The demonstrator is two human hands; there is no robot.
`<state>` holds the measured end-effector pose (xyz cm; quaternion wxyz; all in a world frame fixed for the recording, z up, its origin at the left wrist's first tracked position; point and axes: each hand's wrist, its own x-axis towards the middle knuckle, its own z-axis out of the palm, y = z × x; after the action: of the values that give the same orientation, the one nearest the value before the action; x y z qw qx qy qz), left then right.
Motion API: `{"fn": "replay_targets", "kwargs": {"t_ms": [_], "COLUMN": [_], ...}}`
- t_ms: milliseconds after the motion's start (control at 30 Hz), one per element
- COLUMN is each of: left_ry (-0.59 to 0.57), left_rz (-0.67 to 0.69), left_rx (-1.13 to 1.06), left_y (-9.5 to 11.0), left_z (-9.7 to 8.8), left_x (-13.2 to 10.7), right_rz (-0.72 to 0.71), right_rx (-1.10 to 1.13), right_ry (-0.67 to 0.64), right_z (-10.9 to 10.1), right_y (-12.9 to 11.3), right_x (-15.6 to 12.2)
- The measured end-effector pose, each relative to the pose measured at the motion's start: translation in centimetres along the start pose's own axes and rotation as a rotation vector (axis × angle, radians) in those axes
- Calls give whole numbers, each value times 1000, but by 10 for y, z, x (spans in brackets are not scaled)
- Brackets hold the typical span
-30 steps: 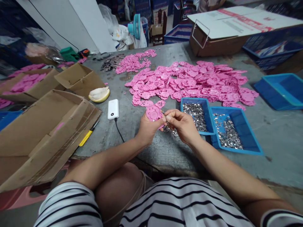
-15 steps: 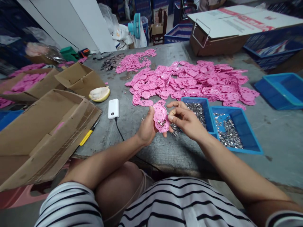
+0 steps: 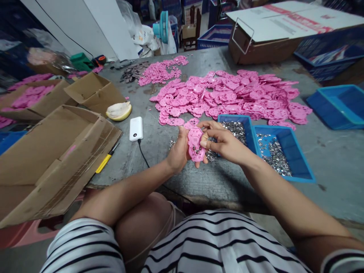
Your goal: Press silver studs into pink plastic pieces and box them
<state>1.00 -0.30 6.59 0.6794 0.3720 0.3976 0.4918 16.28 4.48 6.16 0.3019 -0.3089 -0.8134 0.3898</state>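
Observation:
My left hand (image 3: pixel 179 152) is closed around a pink plastic panel (image 3: pixel 195 141), holding it over the table near its front. Small shiny metal pieces sit in the lower part of the panel. My right hand (image 3: pixel 218 139) has its thumb and fingers pinched at the panel's right edge; whatever lies between the fingertips is too small to make out. Behind and under my hands, loose metal pieces (image 3: pixel 211 155) lie on the table. Just right of my right hand stand two blue trays, one tray (image 3: pixel 254 141) and another tray (image 3: pixel 308 172), both with small metal parts.
A large heap of pink panels (image 3: pixel 227 94) spreads behind my hands, with smaller pink parts (image 3: pixel 159 72) farther back. On the left are a white power bank (image 3: pixel 136 129) with a cable, a yellow cutter (image 3: pixel 103 163), a fruit rind (image 3: pixel 119 111) and an open carton (image 3: pixel 57 151).
My right fingers have come in from beside the panel to its right edge. The panel has shifted slightly right and turned more upright in my left hand.

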Motion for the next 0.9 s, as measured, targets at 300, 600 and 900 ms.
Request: {"fn": "replay_targets", "kwargs": {"t_ms": [300, 600, 900], "left_ry": [-73, -216, -203], "left_rz": [-16, -12, -40], "left_rx": [8, 71, 137], "left_y": [-2, -9, -17], "left_z": [-1, -8, -15], "left_x": [0, 4, 5], "right_rz": [21, 18, 83], "right_rx": [-11, -35, 106], "right_ry": [-63, -173, -193], "right_z": [-2, -6, -5], "right_y": [1, 2, 2], "right_x": [1, 3, 4]}}
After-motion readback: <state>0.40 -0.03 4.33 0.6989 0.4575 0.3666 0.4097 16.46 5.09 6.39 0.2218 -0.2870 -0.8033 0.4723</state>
